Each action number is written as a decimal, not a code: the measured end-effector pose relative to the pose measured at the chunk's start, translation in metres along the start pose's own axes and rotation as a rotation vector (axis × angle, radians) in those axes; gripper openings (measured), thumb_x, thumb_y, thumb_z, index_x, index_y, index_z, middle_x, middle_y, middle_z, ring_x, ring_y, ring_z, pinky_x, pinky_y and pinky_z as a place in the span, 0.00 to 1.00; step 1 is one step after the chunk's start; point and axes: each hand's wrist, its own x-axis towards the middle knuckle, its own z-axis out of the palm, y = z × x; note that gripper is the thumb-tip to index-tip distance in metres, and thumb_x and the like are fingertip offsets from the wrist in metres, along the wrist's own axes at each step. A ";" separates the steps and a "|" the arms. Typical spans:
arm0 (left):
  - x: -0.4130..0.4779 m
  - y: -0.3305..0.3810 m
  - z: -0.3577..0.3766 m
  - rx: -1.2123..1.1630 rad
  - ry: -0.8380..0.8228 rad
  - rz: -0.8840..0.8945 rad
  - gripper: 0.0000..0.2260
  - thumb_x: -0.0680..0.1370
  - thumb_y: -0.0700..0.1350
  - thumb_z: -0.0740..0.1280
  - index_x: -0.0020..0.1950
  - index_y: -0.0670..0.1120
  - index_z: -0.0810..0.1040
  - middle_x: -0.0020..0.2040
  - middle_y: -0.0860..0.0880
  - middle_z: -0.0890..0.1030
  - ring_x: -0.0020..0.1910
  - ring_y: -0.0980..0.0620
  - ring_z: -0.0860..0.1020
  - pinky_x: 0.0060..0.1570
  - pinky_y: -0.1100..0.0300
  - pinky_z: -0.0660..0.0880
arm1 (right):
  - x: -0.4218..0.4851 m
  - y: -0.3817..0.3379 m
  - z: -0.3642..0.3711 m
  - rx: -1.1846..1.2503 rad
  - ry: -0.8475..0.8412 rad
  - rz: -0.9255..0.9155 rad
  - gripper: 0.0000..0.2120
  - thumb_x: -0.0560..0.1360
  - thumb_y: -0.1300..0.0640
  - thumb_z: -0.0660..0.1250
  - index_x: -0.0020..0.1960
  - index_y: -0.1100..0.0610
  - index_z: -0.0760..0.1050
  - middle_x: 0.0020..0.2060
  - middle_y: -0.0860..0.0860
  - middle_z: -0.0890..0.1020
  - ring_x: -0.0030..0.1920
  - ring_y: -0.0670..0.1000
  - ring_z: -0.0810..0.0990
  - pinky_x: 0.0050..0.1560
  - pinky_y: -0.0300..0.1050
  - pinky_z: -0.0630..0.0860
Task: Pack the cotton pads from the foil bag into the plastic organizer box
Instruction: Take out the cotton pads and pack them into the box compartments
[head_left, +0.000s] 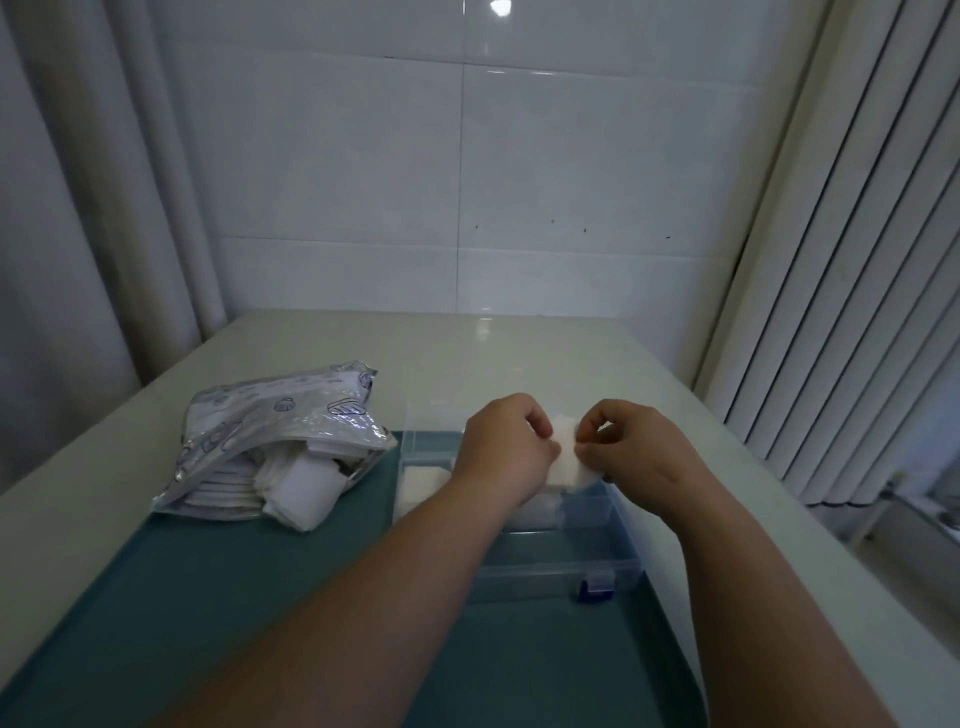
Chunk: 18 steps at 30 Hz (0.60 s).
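A silver foil bag (283, 415) lies open on the left, with several white cotton pads (301, 488) spilling from its mouth. The clear plastic organizer box (587, 551) sits on the teal mat, its blue latch toward me. White pads (418, 480) fill its far left compartment. Above the box, my left hand (506, 449) and my right hand (636, 444) both pinch one white cotton pad (566, 452) between their fingertips. My left forearm hides part of the box.
A teal mat (208, 597) covers the near part of a pale table (467, 353). A tiled wall stands behind, a curtain on the left, a white ribbed radiator (841, 312) on the right.
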 end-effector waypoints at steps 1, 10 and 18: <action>0.000 0.001 0.002 0.016 -0.013 -0.009 0.07 0.75 0.43 0.72 0.42 0.53 0.76 0.45 0.49 0.82 0.44 0.48 0.81 0.48 0.51 0.80 | 0.000 0.001 0.000 -0.015 0.002 0.003 0.05 0.74 0.59 0.70 0.43 0.50 0.77 0.44 0.49 0.81 0.43 0.49 0.79 0.52 0.50 0.80; -0.002 0.005 0.012 0.242 -0.067 0.010 0.08 0.78 0.42 0.68 0.57 0.48 0.82 0.56 0.48 0.80 0.52 0.49 0.78 0.53 0.57 0.75 | 0.007 0.000 0.002 -0.205 -0.034 0.113 0.10 0.75 0.59 0.70 0.56 0.54 0.81 0.52 0.52 0.82 0.51 0.51 0.78 0.54 0.43 0.76; 0.002 0.002 0.007 0.289 -0.101 -0.002 0.10 0.76 0.38 0.70 0.54 0.49 0.83 0.53 0.49 0.81 0.51 0.50 0.79 0.54 0.56 0.78 | 0.013 -0.003 0.011 -0.275 -0.070 0.177 0.10 0.74 0.56 0.70 0.55 0.55 0.83 0.48 0.53 0.82 0.48 0.51 0.79 0.55 0.46 0.78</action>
